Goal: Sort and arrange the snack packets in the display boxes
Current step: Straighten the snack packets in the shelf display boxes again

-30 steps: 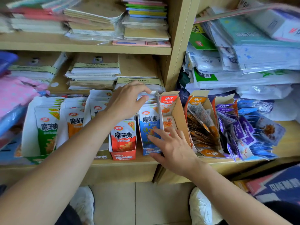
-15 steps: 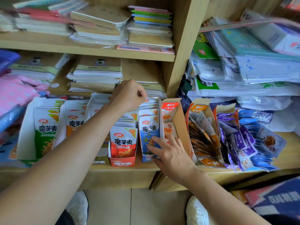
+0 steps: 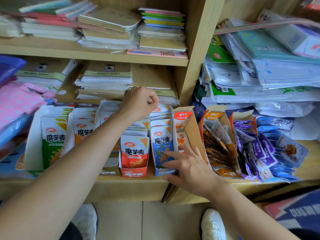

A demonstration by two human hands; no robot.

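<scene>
Eight boxes [image 3: 133, 172] line the middle of the frame, as far as shows. The packets [image 3: 134, 153] in them are too many and too overlapped to count. Two hands: left hand [image 3: 138, 103], right hand [image 3: 190, 168]. Two white shoes [image 3: 213, 224] at the bottom edge.

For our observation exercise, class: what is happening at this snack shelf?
A person is tidying snack packets in display boxes. The left hand pinches the rear packet in the blue box, while the right hand steadies that box's front with straight fingers. The red box beside it stands full.
</scene>
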